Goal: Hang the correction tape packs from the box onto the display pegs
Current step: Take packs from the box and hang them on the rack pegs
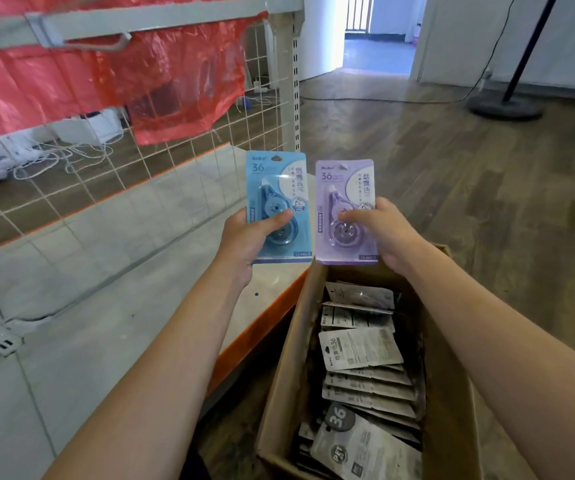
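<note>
My left hand (244, 239) grips a blue correction tape pack (277, 188) upright by its lower half, thumb across the front. Beside it, my right hand (385, 233) holds a purple correction tape pack (345, 195) the same way. Both packs face me, side by side above the far end of an open cardboard box (281, 368). Inside the box lie several more packs (362, 351), mostly back side up. A metal display peg (106, 46) juts from the grey bar at the top left, bare.
A white wire grid panel (161, 174) rises behind a pale shelf (106, 271) with an orange front edge. Red plastic sheeting (88, 81) hangs behind the grid. To the right is wood floor, a black lamp stand base (504, 105) and an open doorway.
</note>
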Available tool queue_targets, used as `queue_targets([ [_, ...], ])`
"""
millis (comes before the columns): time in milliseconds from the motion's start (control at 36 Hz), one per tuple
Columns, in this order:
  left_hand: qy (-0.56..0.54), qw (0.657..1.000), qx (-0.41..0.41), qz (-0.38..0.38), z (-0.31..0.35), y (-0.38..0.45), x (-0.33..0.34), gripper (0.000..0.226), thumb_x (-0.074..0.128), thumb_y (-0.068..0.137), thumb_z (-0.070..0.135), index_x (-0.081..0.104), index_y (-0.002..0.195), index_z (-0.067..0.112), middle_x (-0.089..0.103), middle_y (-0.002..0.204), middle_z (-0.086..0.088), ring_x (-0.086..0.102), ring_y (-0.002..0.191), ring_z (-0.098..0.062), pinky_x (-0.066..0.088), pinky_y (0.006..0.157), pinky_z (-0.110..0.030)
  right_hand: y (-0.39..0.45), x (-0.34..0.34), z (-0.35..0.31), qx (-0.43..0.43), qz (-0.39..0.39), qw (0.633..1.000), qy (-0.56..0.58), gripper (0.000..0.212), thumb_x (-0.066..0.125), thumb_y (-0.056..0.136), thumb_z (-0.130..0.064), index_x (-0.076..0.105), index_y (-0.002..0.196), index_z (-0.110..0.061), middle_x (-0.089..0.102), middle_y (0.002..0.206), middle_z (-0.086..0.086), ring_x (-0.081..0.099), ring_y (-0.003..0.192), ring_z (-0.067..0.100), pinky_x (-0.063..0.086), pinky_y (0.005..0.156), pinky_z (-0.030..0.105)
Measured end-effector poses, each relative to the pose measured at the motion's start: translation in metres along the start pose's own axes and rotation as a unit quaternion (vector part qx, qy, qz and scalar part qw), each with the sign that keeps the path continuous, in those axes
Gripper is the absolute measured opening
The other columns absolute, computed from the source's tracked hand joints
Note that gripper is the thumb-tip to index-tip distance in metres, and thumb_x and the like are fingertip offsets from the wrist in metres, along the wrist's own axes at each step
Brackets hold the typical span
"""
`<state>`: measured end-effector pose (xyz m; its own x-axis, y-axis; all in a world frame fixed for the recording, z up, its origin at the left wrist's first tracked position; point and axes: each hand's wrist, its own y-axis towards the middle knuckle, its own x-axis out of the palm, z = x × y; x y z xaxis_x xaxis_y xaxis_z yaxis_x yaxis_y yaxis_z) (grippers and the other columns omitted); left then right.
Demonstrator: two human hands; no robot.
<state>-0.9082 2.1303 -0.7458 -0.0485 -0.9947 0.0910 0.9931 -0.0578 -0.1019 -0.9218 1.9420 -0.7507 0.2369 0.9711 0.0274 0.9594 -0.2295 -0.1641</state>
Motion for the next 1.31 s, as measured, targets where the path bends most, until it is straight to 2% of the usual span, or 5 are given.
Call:
queue_targets([
  [611, 0.038, 0.977, 0.199, 0.069, 0.170, -0.049, -0.022, 0.018, 0.072, 0.082, 0.014, 0.068, 0.100, 0.014, 0.072, 0.100, -0.006, 0.068, 0.097, -0.026, 0.050, 0.097, -0.048, -0.032, 0.071, -0.161, -0.166, -0.150, 0.970, 0.091, 0.051, 0.073, 0.069, 0.001, 0.050, 0.114, -0.009, 0.066, 0.112, 0.015, 0.065, 0.104, 0.037, 0.054, 0.082, 0.059],
  [778, 0.022, 0.974, 0.215, 0.067, 0.184, -0.043, -0.020, 0.015, 0.071, 0.084, 0.015, 0.069, 0.099, 0.017, 0.073, 0.105, -0.006, 0.068, 0.101, -0.027, 0.049, 0.097, -0.050, -0.035, 0.067, -0.171, -0.200, -0.133, 0.965, 0.101, 0.046, 0.063, 0.079, 0.012, 0.050, 0.120, -0.003, 0.067, 0.111, 0.013, 0.066, 0.100, 0.030, 0.060, 0.070, 0.040],
  [861, 0.021, 0.976, 0.207, 0.068, 0.174, -0.036, -0.016, 0.014, 0.072, 0.083, 0.016, 0.068, 0.097, 0.019, 0.073, 0.103, -0.004, 0.068, 0.101, -0.025, 0.049, 0.098, -0.049, -0.028, 0.064, -0.164, -0.189, -0.137, 0.967, 0.103, 0.035, 0.059, 0.081, 0.016, 0.055, 0.107, -0.008, 0.069, 0.100, 0.009, 0.068, 0.087, 0.025, 0.058, 0.058, 0.035],
  [1056, 0.024, 0.982, 0.179, 0.056, 0.180, -0.012, 0.011, 0.011, 0.071, 0.084, 0.016, 0.066, 0.091, 0.023, 0.072, 0.099, 0.001, 0.067, 0.100, -0.022, 0.049, 0.098, -0.047, -0.002, 0.050, -0.175, -0.135, -0.066, 0.985, 0.084, 0.071, 0.075, 0.051, -0.011, 0.051, 0.117, -0.007, 0.066, 0.111, 0.015, 0.067, 0.097, 0.034, 0.057, 0.079, 0.055],
  [1306, 0.036, 0.996, 0.073, 0.033, 0.254, -0.006, 0.061, 0.019, 0.067, 0.087, 0.008, 0.065, 0.106, 0.010, 0.071, 0.097, -0.002, 0.067, 0.091, -0.021, 0.055, 0.086, -0.035, -0.005, 0.015, -0.252, -0.027, 0.030, 0.999, 0.028, 0.034, 0.067, 0.077, 0.000, 0.048, 0.100, -0.016, 0.064, 0.111, 0.010, 0.064, 0.102, 0.029, 0.054, 0.089, 0.049],
])
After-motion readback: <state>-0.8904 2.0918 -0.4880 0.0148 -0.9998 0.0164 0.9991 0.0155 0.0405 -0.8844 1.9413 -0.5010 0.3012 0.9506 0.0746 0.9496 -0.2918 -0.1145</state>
